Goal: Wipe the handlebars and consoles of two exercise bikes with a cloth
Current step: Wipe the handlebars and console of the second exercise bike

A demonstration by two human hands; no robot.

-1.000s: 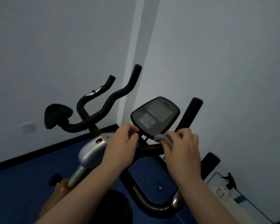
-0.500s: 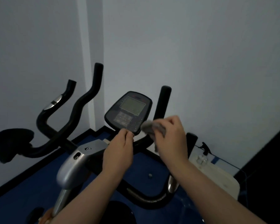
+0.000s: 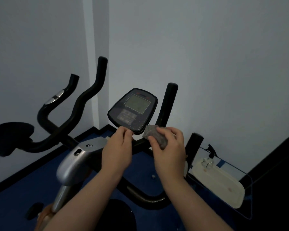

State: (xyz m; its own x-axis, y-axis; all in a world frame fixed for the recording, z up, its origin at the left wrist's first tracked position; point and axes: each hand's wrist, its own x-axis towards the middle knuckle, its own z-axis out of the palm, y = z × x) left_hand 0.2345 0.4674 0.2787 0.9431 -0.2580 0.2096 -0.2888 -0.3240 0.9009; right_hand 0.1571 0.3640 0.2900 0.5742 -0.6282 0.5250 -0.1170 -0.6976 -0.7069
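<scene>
The near bike's dark console, with a grey screen and keypad, sits in the middle of the view. My left hand pinches its lower left edge. My right hand grips a bunched grey cloth against the console's lower right corner. The near bike's black handlebar rises right of the console and loops below my forearms. A second bike's curved black handlebars stand to the left.
A black saddle juts out at far left. The silver frame housing lies below the left hand. A white tray-like object with a cable sits on the blue floor at right. Pale walls meet in a corner behind.
The view has swung so the bikes sit further right and larger. My right hand has shifted the cloth slightly lower along the console's bottom right edge. The left hand keeps its hold.
</scene>
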